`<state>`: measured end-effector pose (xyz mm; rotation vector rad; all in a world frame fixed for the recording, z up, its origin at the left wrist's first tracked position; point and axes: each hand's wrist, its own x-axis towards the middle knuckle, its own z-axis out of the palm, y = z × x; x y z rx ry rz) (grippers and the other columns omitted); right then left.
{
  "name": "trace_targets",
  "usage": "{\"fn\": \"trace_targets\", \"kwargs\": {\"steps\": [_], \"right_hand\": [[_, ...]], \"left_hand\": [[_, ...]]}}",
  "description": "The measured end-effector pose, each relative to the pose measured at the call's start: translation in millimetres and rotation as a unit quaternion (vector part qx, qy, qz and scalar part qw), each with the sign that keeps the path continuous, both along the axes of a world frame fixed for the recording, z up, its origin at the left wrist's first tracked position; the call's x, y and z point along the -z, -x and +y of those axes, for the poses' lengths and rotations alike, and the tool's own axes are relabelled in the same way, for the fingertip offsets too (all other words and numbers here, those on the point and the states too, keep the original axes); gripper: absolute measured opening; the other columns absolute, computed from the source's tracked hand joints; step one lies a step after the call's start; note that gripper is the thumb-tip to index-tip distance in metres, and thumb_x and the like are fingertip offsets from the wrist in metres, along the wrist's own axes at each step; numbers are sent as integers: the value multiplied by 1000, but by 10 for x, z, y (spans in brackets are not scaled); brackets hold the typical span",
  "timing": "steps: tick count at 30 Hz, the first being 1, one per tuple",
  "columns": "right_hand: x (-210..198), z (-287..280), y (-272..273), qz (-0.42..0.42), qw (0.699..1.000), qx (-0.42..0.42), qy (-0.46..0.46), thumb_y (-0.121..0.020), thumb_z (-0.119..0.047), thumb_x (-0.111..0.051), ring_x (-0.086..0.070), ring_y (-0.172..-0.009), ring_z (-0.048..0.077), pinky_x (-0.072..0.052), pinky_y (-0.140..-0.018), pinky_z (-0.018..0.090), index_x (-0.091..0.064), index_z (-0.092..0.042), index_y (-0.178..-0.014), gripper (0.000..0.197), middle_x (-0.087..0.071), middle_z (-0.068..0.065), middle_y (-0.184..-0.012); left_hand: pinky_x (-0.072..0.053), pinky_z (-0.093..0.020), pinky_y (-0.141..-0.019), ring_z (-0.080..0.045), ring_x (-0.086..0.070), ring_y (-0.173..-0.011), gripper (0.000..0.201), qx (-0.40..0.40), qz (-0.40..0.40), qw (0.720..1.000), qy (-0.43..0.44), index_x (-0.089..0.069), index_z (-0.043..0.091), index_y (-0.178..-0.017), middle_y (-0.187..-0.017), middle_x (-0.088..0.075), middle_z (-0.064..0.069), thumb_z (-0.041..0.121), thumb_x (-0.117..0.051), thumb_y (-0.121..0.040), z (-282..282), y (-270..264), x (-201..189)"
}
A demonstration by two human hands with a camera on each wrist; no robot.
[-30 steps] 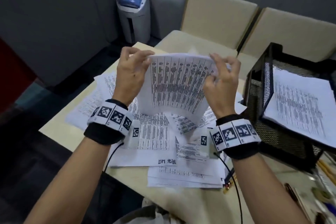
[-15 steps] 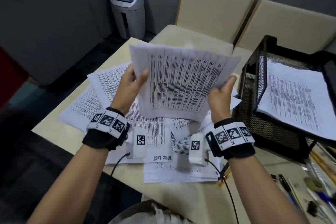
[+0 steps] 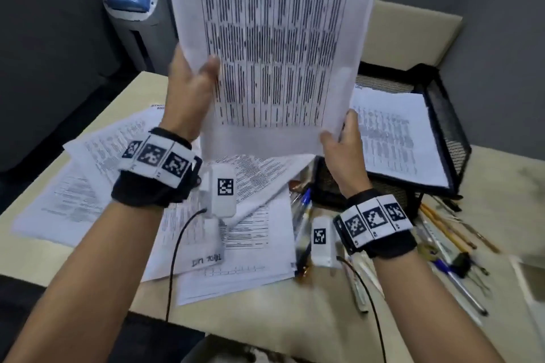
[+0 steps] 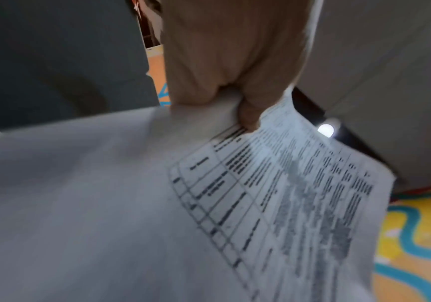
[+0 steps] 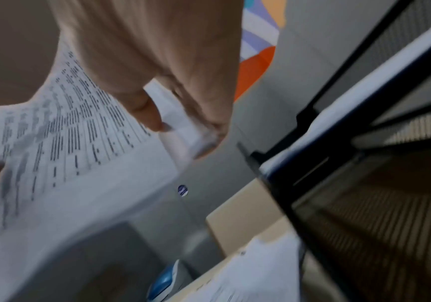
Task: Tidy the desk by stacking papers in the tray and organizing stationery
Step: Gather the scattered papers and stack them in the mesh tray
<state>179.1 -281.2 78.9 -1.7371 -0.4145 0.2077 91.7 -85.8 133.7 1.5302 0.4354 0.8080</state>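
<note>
I hold a printed sheet with a table [image 3: 274, 38] upright above the desk, its top past the frame edge. My left hand [image 3: 191, 82] pinches its left edge, thumb on the printed side [image 4: 248, 118]. My right hand [image 3: 342, 141] pinches the lower right corner [image 5: 178, 130]. Behind and to the right stands the black mesh tray [image 3: 448, 127] with printed papers [image 3: 395, 132] lying in it. More loose papers [image 3: 97, 180] are spread over the desk under my wrists. Pens and pencils [image 3: 303, 209] lie beside the tray's front corner.
Several pens, pencils and small stationery items [image 3: 451, 259] are scattered on the desk at the right. A grey bin with a blue lid [image 3: 132, 18] stands on the floor beyond the desk's far left corner. Beige chair backs [image 3: 413, 29] sit behind the tray.
The sheet has gone from curled between both hands to flat and raised high and upright. Both hands shifted their grip to its lower edges, and the view has swung toward the tray.
</note>
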Motion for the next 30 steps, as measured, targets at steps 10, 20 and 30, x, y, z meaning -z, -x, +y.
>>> {"fn": "trace_targets", "kwargs": {"steps": [10, 20, 30], "right_hand": [[-168, -1358, -844, -23, 954, 265, 140, -82, 6, -37, -54, -105, 30, -42, -80, 25, -49, -2, -117, 38, -58, 15, -117], [198, -1631, -1037, 26, 902, 145, 406, -86, 3, -44, -46, -119, 38, -40, -93, 38, -37, 6, -125, 40, -45, 25, -129], [321, -1553, -1204, -29, 902, 74, 424, -80, 6, -44, -42, -123, 38, -36, -101, 39, -40, 8, -122, 43, -43, 26, -131]], "left_hand": [[-44, -19, -79, -22, -56, -102, 62, 129, 191, 967, -113, -14, 12, -136, -124, -49, -7, -8, -46, -87, -1412, -1374, -46], [-36, -43, -104, -41, -36, -128, 48, 124, 450, 819, -334, -30, -3, -132, -140, -31, -27, 0, -49, -88, -1931, -1818, 593], [-30, -40, -113, -36, -31, -136, 31, 238, 429, 746, -450, -52, -8, -117, -139, -37, -24, -3, -41, -89, -1854, -1647, 757]]}}
